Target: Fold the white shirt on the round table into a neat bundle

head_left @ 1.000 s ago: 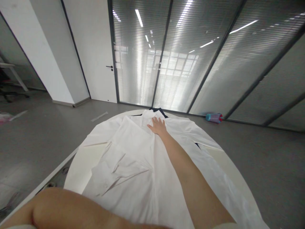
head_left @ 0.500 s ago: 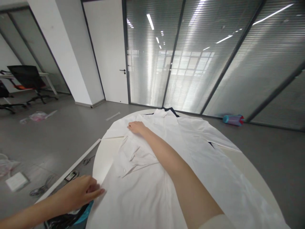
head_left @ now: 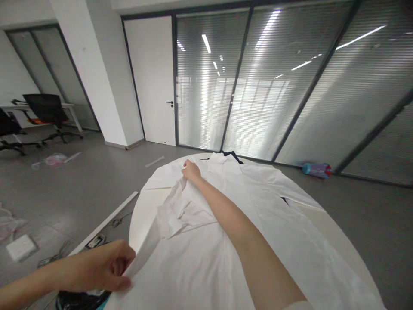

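A white shirt (head_left: 254,206) lies spread over a round white table (head_left: 142,215), its collar at the far edge and one sleeve folded in across the left half. My left hand (head_left: 112,265) pinches the shirt's left side edge near the hem, low in the view. Farther off, my right hand (head_left: 191,170) grips the cloth near the left shoulder and lifts a small ridge of it. My right forearm crosses over the shirt and hides part of its middle. A dark piece (head_left: 232,156) shows beyond the collar.
On the floor at left lie a white box (head_left: 22,248), cables and crumpled plastic (head_left: 54,159). A black bag (head_left: 80,300) is below the table's left side. Office chairs (head_left: 48,113) stand at the far left. A blue and red roll (head_left: 316,170) lies by the glass wall.
My right hand has closed on the cloth and drawn it up slightly, moving a little right. The left hand has raised the side edge. The view has tipped up somewhat.
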A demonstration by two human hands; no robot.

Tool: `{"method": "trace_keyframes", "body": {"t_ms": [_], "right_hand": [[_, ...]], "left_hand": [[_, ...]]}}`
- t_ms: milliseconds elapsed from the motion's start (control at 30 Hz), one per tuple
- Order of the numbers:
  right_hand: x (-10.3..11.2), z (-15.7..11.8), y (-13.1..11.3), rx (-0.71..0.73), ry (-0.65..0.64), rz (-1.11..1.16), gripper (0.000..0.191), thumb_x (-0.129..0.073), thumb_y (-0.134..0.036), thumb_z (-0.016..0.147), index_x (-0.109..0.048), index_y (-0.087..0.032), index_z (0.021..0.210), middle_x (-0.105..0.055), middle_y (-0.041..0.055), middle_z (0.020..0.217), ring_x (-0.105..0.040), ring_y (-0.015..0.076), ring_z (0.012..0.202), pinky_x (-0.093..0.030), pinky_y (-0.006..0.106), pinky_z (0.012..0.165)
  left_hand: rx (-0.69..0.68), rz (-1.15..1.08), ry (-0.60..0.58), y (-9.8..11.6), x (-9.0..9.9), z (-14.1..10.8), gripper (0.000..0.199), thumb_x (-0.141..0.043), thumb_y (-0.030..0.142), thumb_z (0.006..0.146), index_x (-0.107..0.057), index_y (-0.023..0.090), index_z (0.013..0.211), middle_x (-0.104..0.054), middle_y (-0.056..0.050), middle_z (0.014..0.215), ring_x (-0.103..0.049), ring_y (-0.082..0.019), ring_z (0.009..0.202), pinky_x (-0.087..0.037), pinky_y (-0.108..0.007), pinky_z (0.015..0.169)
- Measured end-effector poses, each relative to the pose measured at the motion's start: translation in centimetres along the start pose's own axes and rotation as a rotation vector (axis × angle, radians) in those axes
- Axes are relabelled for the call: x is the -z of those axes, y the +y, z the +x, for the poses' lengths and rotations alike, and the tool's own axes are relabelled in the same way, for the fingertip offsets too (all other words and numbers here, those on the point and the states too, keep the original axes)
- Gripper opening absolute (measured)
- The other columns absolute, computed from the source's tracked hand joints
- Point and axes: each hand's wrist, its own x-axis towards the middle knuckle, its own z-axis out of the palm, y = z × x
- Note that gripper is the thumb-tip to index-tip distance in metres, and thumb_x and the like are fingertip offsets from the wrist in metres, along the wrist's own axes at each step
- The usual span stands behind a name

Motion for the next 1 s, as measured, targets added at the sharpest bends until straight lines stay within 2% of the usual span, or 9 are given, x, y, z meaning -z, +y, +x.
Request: {"method": "trace_keyframes", "body": {"t_ms": [100, 200, 333, 433, 533, 600, 733, 833, 1000], "right_hand": [[1.3, -0.1, 2.0, -0.085, 0.092, 0.293, 0.036, -0.053, -0.021, 0.087, -0.053, -0.024, 0.122, -0.073, 0.0023, 0.105, -0.069, 0.0181, 0.098, -0.053, 0.027, 0.084], [2.8, -0.7, 5.2, -0.241, 0.121, 0.520, 0.038, -0.054, -0.021, 0.086, -0.053, -0.023, 0.124, -0.074, 0.0007, 0.097, -0.071, 0.0163, 0.079, -0.056, 0.025, 0.069], [3.6, -2.4, 10.3, -0.378, 0.130, 0.467, 0.031, -0.057, -0.021, 0.083, -0.061, -0.018, 0.114, -0.074, 0.0070, 0.097, -0.072, 0.0194, 0.073, -0.055, 0.027, 0.065], [3.0, -3.7, 12.9, -0.444, 0.100, 0.432, 0.032, -0.059, -0.023, 0.083, -0.062, -0.015, 0.114, -0.075, 0.0093, 0.091, -0.071, 0.0214, 0.067, -0.055, 0.029, 0.062], [2.3, -4.2, 13.9, -0.459, 0.068, 0.416, 0.043, -0.060, -0.029, 0.084, -0.058, -0.013, 0.125, -0.075, 0.0098, 0.091, -0.072, 0.0218, 0.067, -0.055, 0.030, 0.061], [2.1, -3.8, 14.0, -0.440, 0.079, 0.390, 0.045, -0.062, -0.033, 0.085, -0.059, -0.013, 0.125, -0.075, 0.0113, 0.099, -0.073, 0.0234, 0.081, -0.056, 0.030, 0.070], [2.4, -2.7, 14.3, -0.392, 0.097, 0.335, 0.027, -0.063, -0.035, 0.085, -0.070, -0.017, 0.104, -0.074, 0.0120, 0.109, -0.067, 0.0262, 0.110, -0.051, 0.031, 0.089], [2.5, -2.1, 14.9, -0.403, 0.057, 0.329, 0.020, -0.064, -0.033, 0.083, -0.073, -0.016, 0.089, -0.075, 0.0128, 0.095, -0.070, 0.0270, 0.101, -0.052, 0.029, 0.083], [2.1, -2.3, 16.1, -0.443, -0.003, 0.355, 0.016, -0.066, -0.026, 0.080, -0.071, -0.011, 0.081, -0.071, 0.0095, 0.067, -0.070, 0.0213, 0.066, -0.049, 0.023, 0.058]], "left_hand": [[-0.070, 0.019, 0.032, 3.5, 1.5, -0.9, 0.039, -0.063, 0.050, 0.077, -0.061, 0.018, 0.099, -0.065, -0.003, 0.092, -0.061, -0.018, 0.084, -0.048, -0.024, 0.074], [-0.213, 0.076, 0.045, 7.9, 1.4, -1.0, 0.028, -0.058, 0.046, 0.080, -0.057, 0.018, 0.081, -0.062, -0.001, 0.084, -0.056, -0.015, 0.079, -0.045, -0.021, 0.071], [-0.425, 0.089, -0.086, 13.5, -1.0, 0.2, 0.022, -0.057, 0.035, 0.081, -0.048, 0.019, 0.068, -0.056, 0.003, 0.068, -0.050, -0.010, 0.064, -0.039, -0.019, 0.057], [-0.573, 0.094, -0.173, 15.9, -3.8, 2.2, 0.021, -0.063, 0.027, 0.077, -0.047, 0.019, 0.066, -0.053, 0.005, 0.062, -0.048, -0.008, 0.056, -0.034, -0.018, 0.052], [-0.730, 0.158, -0.278, 16.9, -6.6, 4.5, 0.021, -0.066, 0.018, 0.074, -0.046, 0.019, 0.066, -0.050, 0.006, 0.059, -0.046, -0.007, 0.052, -0.032, -0.017, 0.050], [-0.865, 0.233, -0.345, 17.1, -8.0, 5.7, 0.021, -0.064, 0.011, 0.072, -0.045, 0.019, 0.067, -0.049, 0.006, 0.059, -0.044, -0.008, 0.051, -0.031, -0.017, 0.049], [-1.043, 0.352, -0.389, 17.2, -9.1, 6.6, 0.022, -0.061, 0.011, 0.074, -0.041, 0.021, 0.071, -0.044, 0.005, 0.058, -0.039, -0.010, 0.050, -0.029, -0.021, 0.046], [-1.054, 0.321, -0.382, 17.3, -8.7, 6.7, 0.020, -0.058, 0.011, 0.074, -0.041, 0.021, 0.073, -0.048, 0.004, 0.061, -0.044, -0.011, 0.052, -0.032, -0.020, 0.048], [-1.074, 0.203, -0.485, 17.2, -7.9, 7.3, 0.024, -0.061, 0.009, 0.066, -0.044, 0.022, 0.077, -0.052, 0.005, 0.065, -0.053, -0.011, 0.057, -0.036, -0.020, 0.052]]}}
